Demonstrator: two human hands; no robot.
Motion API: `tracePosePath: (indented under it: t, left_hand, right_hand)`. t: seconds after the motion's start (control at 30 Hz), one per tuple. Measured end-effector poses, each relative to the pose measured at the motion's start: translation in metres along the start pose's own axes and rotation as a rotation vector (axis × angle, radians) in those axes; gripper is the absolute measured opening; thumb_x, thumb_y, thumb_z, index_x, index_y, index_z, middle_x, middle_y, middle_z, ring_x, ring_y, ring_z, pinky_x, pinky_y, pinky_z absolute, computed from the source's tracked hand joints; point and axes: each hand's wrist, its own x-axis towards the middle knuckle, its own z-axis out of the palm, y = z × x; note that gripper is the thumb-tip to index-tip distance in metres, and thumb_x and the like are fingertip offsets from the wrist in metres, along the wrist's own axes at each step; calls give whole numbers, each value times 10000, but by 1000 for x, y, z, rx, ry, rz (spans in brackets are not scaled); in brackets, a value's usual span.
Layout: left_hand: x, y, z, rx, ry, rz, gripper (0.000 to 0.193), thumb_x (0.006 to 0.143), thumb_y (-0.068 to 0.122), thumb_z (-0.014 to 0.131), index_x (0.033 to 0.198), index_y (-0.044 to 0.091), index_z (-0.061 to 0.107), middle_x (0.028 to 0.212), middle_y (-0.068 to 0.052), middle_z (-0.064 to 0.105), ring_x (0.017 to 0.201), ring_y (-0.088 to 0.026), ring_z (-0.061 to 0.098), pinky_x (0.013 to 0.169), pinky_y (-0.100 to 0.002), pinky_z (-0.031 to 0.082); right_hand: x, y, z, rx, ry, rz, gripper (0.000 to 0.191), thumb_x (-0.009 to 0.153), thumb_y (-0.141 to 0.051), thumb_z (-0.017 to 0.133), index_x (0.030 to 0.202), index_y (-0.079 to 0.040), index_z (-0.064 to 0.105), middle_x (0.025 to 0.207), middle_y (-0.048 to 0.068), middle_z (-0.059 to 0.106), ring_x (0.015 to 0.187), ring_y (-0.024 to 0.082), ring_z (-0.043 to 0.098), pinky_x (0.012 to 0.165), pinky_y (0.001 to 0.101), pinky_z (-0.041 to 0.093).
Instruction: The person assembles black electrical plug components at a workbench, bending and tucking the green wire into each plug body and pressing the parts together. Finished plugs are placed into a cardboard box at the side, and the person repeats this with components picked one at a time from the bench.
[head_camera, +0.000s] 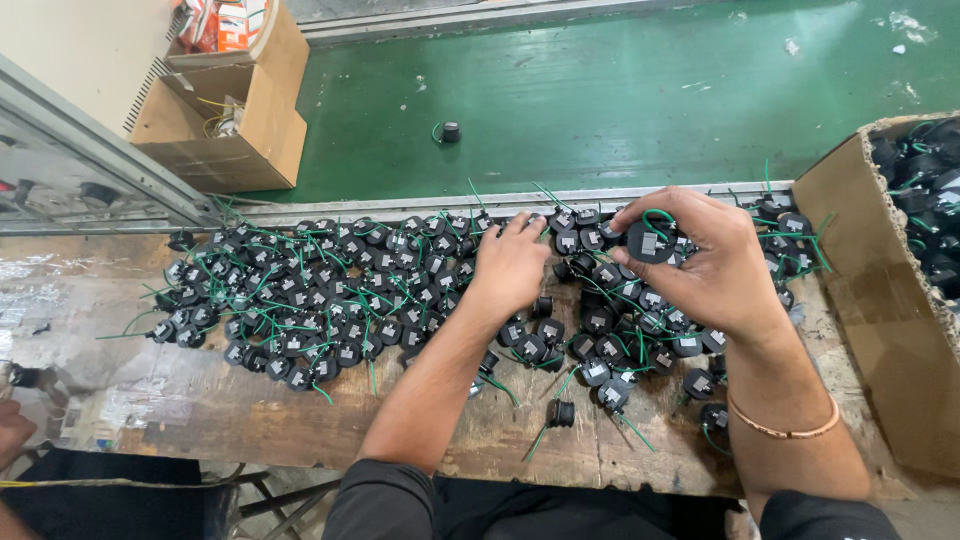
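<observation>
Right hand (715, 262): fingers pinch one black part (648, 243) at 1 o'clock
Left hand (510, 265): fingers flat on pile (330, 300)
Risk: green wires tangle, may drag neighbours off bench (200, 400)

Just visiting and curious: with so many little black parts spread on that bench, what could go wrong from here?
The thin green wires lie crossed through the pile of small round black plastic parts, so lifting one may drag neighbours along. Parts near the worn wooden bench's front edge, such as the one at, might roll off. The right hand pinches its black part only by the fingertips, so it could slip.
</observation>
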Motion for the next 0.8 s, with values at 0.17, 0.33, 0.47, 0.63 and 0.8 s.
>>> tracePosePath:
  t: [0.17, 0.33, 0.47, 0.63, 0.8]
  left_hand:
    - [1, -6, 22, 142, -20, -11, 252, 803, 140, 658, 1025, 85, 764, 1467, -78, 570, 1412, -267, 464, 1083, -571, 400]
    - [4, -9, 26, 10, 246, 32, 303, 811, 86, 645, 1095, 33, 738, 1287, -96, 661, 1345, -287, 525, 1071, -581, 393]
    - [4, -9, 4, -224, 164, -80, 255, 821, 72, 666, 1062, 95, 745, 1093, -83, 694, 1181, -286, 617, 1085, -502, 425]
    - [2, -5, -10, -268, 278, -9, 262, 763, 192, 762, 1001, 81, 754, 1030, -89, 684, 1045, -308, 630, 964, -497, 446]
    - [1, 1, 9, -8, 205, 3, 77, 698, 117, 713, 758, 109, 761, 1027, -96, 672, 1040, -292, 646, 864, -455, 475]
  right_hand:
    - [-1, 1, 2, -13, -11, 3, 300, 788, -46, 840, 1044, -34, 684, 1022, 88, 744, 956, 209, 735, 866, 323, 554]
    - [0, 0, 1, -13, -11, 5, 297, 795, -49, 843, 1045, -36, 683, 1021, 81, 744, 942, 200, 736, 853, 316, 559]
    - [-1, 0, -1, -21, -1, 16, 300, 791, -46, 842, 1045, -38, 683, 1019, 77, 744, 935, 193, 738, 846, 311, 559]
    - [-1, 1, -3, 15, 2, 12, 312, 793, -49, 843, 1060, -38, 680, 1031, 78, 741, 941, 197, 730, 856, 313, 555]
    - [-1, 2, -2, 13, -16, 12, 300, 798, -50, 843, 1051, -42, 681, 1010, 75, 740, 930, 190, 730, 849, 312, 552]
